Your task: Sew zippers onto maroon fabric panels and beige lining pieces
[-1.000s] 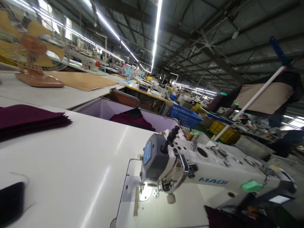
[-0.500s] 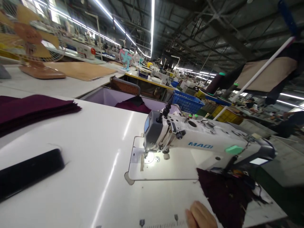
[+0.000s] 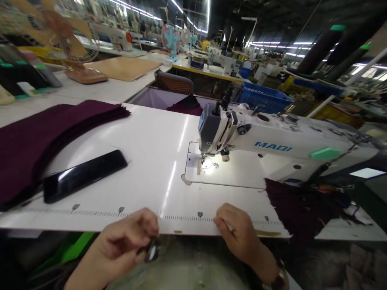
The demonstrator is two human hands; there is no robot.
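My left hand [image 3: 127, 239] is curled below the front edge of the white sewing table [image 3: 145, 161], pinching a small dark shiny object [image 3: 151, 253] I cannot name. My right hand [image 3: 237, 231] rests at the table edge by the printed ruler, fingers closed on something thin and pale. A white MAQI sewing machine [image 3: 272, 141] stands ahead on the right, its needle lit. A black phone [image 3: 84, 175] lies on the table to the left.
A stack of maroon fabric pieces [image 3: 45, 133] lies at the left, more dark maroon fabric [image 3: 296, 205] at the right by the machine. A fan [image 3: 69, 44] and thread cones [image 3: 320, 48] stand behind, with a blue crate [image 3: 263, 98] and other sewing stations.
The view has tipped down from the ceiling to the table. Both my hands have come into sight at the table's front edge; only part of one showed half a second ago.
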